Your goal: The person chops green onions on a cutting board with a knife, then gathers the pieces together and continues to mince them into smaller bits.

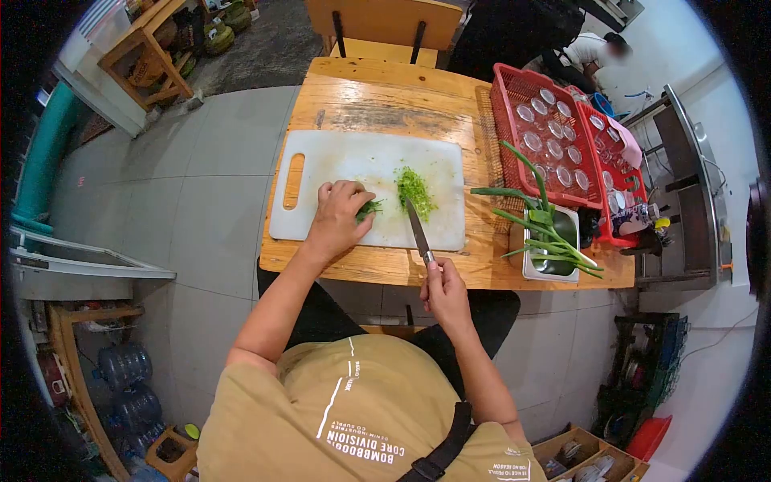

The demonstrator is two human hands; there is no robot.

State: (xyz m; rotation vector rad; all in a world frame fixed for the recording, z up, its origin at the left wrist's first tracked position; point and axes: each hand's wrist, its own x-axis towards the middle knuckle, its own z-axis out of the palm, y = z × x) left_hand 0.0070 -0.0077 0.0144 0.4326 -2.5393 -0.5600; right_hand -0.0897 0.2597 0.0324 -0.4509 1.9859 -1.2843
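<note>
On the white cutting board point(337, 153), my left hand point(341, 215) curls its fingers over a bunch of green onion point(369, 209), pressing it down. Part of that bunch is hidden under the fingers. My right hand point(443, 293) grips the handle of a kitchen knife point(418, 229) at the board's near edge. The blade points away from me, its tip at a pile of chopped green onion point(414, 193). A gap separates the blade from the bunch under my left hand.
Whole green onions point(550, 237) lie across a metal container point(566, 265) at the table's right. Behind it, a red basket point(506, 120) holds several clear cups, beside a second red basket point(594, 120). A wooden chair point(385, 24) stands across the table. Another person point(586, 56) crouches at the far right.
</note>
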